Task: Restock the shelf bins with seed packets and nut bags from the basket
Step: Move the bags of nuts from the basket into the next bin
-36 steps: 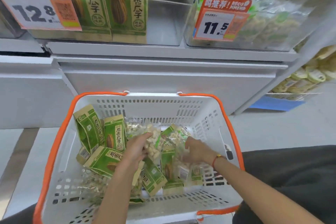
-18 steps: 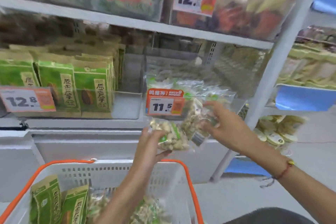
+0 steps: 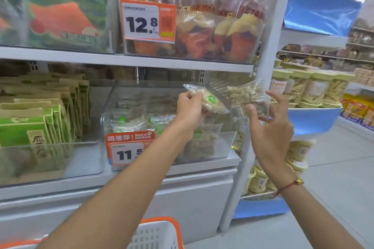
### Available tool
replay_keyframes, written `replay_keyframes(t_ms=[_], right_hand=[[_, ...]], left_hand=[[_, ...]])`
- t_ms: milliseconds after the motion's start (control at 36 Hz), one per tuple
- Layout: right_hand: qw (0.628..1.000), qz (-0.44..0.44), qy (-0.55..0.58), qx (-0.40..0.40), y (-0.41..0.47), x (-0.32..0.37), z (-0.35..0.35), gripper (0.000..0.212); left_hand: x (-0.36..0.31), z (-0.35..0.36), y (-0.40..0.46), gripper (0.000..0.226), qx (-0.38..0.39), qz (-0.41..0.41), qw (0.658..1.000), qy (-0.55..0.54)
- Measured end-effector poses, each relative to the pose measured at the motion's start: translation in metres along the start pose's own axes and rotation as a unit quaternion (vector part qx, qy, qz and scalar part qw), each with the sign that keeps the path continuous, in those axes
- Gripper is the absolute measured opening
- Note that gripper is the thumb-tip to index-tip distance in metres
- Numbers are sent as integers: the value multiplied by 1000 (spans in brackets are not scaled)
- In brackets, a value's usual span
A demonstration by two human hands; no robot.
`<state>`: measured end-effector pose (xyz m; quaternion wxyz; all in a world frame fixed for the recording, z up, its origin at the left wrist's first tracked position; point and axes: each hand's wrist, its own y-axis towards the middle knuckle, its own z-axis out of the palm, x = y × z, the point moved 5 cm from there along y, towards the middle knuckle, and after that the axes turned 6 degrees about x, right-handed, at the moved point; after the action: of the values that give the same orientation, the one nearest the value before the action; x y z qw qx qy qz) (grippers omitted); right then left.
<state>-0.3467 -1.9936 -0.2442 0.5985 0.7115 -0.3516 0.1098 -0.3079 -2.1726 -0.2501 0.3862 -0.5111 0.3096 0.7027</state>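
shop | price tags (image 3: 148, 20) | stocked shelves (image 3: 125, 60) | basket (image 3: 159, 234)

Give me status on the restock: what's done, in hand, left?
Done: the clear bin tagged 11.5 already holds nut bags, and the seed packets fill the bin left of it. In hand: the left hand grips one nut bag above that bin; the right hand holds another. Left: both bags are not yet placed; only the basket corner shows, contents unseen.

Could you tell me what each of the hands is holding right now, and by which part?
The left hand grips one clear nut bag by its left end. The right hand holds a second nut bag at its lower edge, fingers loosely spread.
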Motion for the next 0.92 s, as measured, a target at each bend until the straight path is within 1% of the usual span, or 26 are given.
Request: replay_keyframes(t_ms=[28, 83, 139, 222, 278, 333, 389, 444, 528, 611, 667, 778, 861, 917], right_hand=[[1000, -3, -6, -2, 2, -3, 2, 40], [1000, -16, -23, 3, 5, -8, 7, 38], [998, -37, -47, 19, 7, -12, 14, 35], [990, -80, -105, 51, 11, -14, 25, 30], [986, -97, -121, 59, 17, -12, 28, 28], [984, -105, -129, 67, 23, -9, 29, 28], [982, -109, -137, 74, 25, -9, 31, 28], [979, -103, -148, 91, 25, -15, 35, 28], [969, -88, -180, 144, 21, -23, 45, 30], [961, -92, -191, 175, 22, -21, 47, 33], [952, -93, -210, 201, 29, -17, 48, 34], [921, -107, -268, 260, 44, -19, 51, 32], [906, -111, -264, 311, 53, -25, 52, 29], [884, -94, -251, 384, 54, -31, 57, 33]], left_hand=[[2, 3, 9, 30, 9, -6, 1000, 29], [8, 7, 22, 26, 25, -13, 995, 100], [12, 10, 32, 26, 34, 0, 981, 189], [9, 12, 38, 42, 6, 24, 930, 365], [2, 11, 40, 52, -28, 46, 904, 425], [-6, 12, 41, 47, -50, 77, 888, 451], [-11, 14, 43, 38, -62, 102, 877, 466], [-13, 10, 46, 34, -68, 106, 866, 483], [-14, 1, 53, 35, -52, 91, 852, 513], [-16, 4, 55, 38, -41, 80, 838, 538], [-18, 11, 55, 38, -46, 83, 830, 550], [-18, 24, 53, 38, -69, 103, 811, 573], [-20, 26, 53, 40, -68, 100, 811, 572], [-19, 19, 56, 39, -62, 90, 823, 558]])
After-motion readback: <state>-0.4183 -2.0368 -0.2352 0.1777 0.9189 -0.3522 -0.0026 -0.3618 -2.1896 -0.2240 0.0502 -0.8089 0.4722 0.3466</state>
